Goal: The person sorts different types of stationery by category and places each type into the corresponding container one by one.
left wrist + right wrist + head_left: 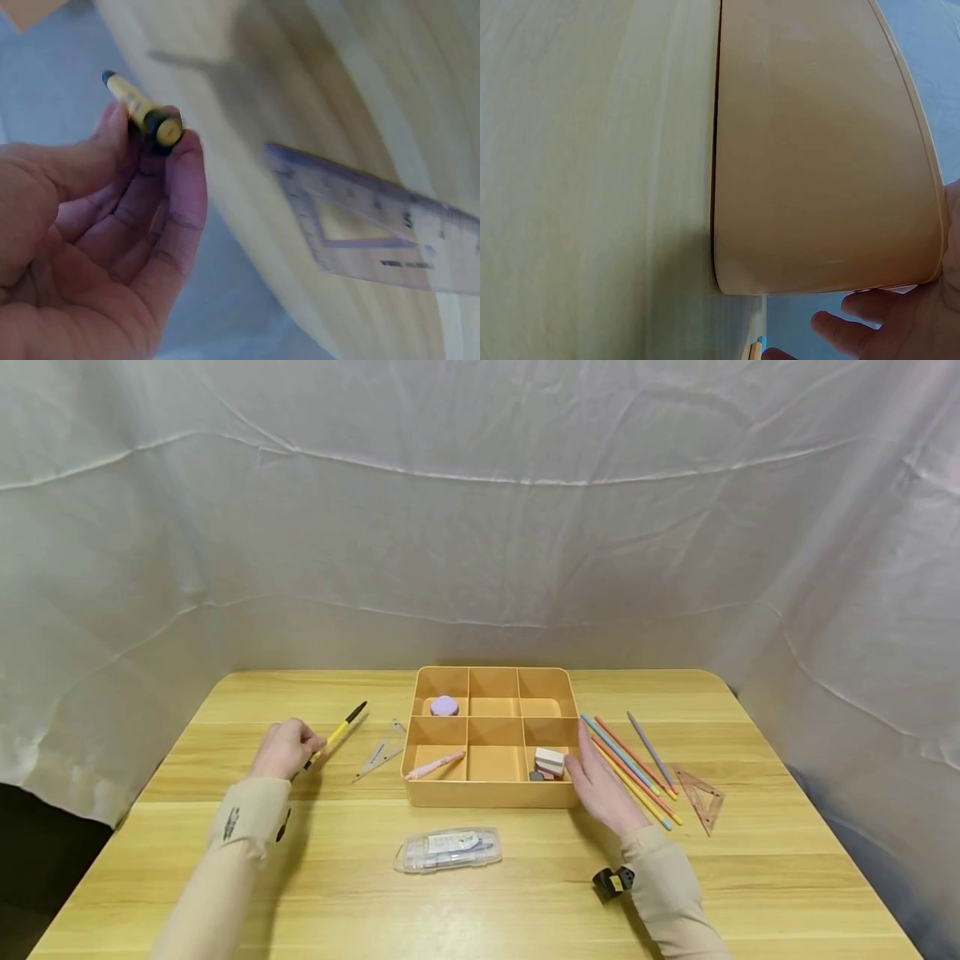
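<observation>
My left hand [285, 747] pinches a yellow and black pen [345, 724] between thumb and fingers, raised off the table left of the box. In the left wrist view the pen [139, 109] is seen end-on. A tan compartment box [491, 794] stands mid-table. My right hand [607, 793] holds its right side near the front corner, thumb at the rim, fingers along the outer wall. Inside the box are a lilac round item [444, 706], a pink pen [435, 766] and white erasers [550, 762] with small dark pieces.
A clear set square [382, 750] lies between pen and box. Several coloured pencils [637, 768] and an orange-tinted set square [701, 800] lie right of the box. In front sits a clear plastic case [448, 850]. White cloth [480, 543] hangs behind the table.
</observation>
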`<action>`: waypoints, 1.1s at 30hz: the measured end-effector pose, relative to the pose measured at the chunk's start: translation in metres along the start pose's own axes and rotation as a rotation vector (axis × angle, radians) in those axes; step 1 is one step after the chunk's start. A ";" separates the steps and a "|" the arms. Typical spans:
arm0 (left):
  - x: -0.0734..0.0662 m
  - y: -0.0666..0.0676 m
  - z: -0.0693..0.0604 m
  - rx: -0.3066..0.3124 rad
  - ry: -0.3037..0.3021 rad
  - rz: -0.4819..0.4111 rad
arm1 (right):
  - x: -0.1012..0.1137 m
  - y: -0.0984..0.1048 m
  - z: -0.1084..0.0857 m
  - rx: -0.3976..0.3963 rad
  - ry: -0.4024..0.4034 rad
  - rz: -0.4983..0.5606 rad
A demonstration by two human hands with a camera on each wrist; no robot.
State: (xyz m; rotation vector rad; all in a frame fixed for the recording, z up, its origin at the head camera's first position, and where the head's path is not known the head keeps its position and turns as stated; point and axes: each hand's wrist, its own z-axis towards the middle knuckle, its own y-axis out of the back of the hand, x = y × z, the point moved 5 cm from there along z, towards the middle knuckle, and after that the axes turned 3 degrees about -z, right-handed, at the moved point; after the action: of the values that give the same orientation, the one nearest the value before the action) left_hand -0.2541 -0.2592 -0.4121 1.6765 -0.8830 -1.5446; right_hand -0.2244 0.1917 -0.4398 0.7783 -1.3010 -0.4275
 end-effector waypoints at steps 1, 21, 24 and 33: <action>-0.002 0.001 -0.002 -0.021 -0.003 -0.017 | 0.000 0.000 0.000 0.001 -0.002 0.000; -0.073 0.009 -0.068 -0.638 -0.138 -0.367 | 0.000 -0.003 -0.002 0.022 -0.006 0.009; -0.083 0.012 -0.074 -0.739 -0.209 -0.447 | 0.000 -0.003 -0.002 0.030 -0.014 0.014; -0.105 0.014 -0.084 -0.761 -0.407 -0.499 | 0.000 -0.003 -0.002 0.040 -0.018 0.032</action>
State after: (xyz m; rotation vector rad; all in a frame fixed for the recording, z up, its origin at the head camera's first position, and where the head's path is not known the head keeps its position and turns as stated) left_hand -0.1776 -0.1750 -0.3394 1.0663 0.0161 -2.2344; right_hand -0.2215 0.1904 -0.4415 0.7880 -1.3404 -0.3847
